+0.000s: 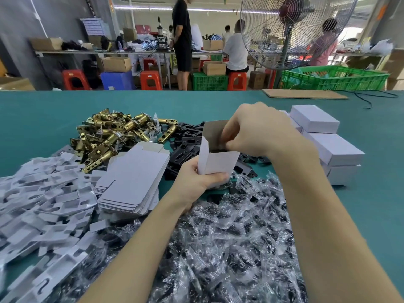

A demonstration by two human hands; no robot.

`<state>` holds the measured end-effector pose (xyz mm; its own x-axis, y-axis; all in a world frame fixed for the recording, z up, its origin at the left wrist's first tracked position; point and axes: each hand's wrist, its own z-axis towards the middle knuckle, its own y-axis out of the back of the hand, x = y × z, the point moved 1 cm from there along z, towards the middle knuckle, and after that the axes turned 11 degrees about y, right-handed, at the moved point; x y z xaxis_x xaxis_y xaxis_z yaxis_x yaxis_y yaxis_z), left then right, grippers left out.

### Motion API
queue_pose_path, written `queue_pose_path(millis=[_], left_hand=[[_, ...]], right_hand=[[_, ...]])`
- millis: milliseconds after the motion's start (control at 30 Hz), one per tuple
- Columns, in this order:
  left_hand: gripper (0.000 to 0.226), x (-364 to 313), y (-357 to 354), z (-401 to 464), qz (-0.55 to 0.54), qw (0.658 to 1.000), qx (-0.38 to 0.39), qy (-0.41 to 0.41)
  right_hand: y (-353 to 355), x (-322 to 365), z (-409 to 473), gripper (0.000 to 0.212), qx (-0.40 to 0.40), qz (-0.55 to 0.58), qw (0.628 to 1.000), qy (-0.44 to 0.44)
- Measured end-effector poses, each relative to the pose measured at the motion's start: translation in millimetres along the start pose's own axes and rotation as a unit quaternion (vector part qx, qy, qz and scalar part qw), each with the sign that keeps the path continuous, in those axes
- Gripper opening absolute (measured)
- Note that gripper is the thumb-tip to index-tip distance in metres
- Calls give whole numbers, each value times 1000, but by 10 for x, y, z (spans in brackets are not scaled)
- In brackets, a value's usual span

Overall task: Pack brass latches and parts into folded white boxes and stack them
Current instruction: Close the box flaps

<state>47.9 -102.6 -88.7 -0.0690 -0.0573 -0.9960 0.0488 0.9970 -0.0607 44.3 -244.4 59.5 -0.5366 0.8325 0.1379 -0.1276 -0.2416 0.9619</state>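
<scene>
From the head camera we see our left hand (197, 179) gripping an upright white box (215, 161), open at the top, above the green table (43, 119). Our right hand (258, 130) reaches into its mouth, fingertips pinched together; on what, we can't tell. Brass latches (111, 134) lie piled far left, closed boxes (330, 145) stacked right.

I look for words and numbers and I cannot read any. The red stool (150, 79) far back has a small round sticker, but it is too blurry for me. The orange sign (382, 11) high up on the right is blurry too.
</scene>
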Motion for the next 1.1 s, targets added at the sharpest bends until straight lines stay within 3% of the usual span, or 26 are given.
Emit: queue_pose_path(millis=[167, 333, 433, 533, 667, 733, 867, 1100], left_hand=[[36, -9, -8, -8, 12, 1000, 2, 2], [36, -9, -10, -12, 28, 1000, 6, 1], [34, 11, -4, 8, 17, 1000, -3, 11], [33, 13, 2, 19, 1, 999, -25, 25], [39, -3, 5, 12, 1, 999, -33, 29], [44, -13, -3, 3, -17, 999, -32, 31], [47, -40, -6, -13, -43, 998, -26, 47], [44, -56, 1, -19, -65, 996, 2, 68]], right_hand=[[-54, 31, -5, 29, 123, -36, 992, -13], [-98, 55, 13, 43, 220, 18, 974, -44], [-5, 9, -16, 47, 177, 39, 983, -14], [120, -97, -51, 45, 36, 90, 995, 8], [80, -292, -19, 24, -86, 126, 988, -4], [-24, -405, 9, 12, -69, 159, 984, -44], [-269, -504, 21, 19, 32, 350, 933, -75], [-481, -530, 85, 35, -19, 484, 871, -83]])
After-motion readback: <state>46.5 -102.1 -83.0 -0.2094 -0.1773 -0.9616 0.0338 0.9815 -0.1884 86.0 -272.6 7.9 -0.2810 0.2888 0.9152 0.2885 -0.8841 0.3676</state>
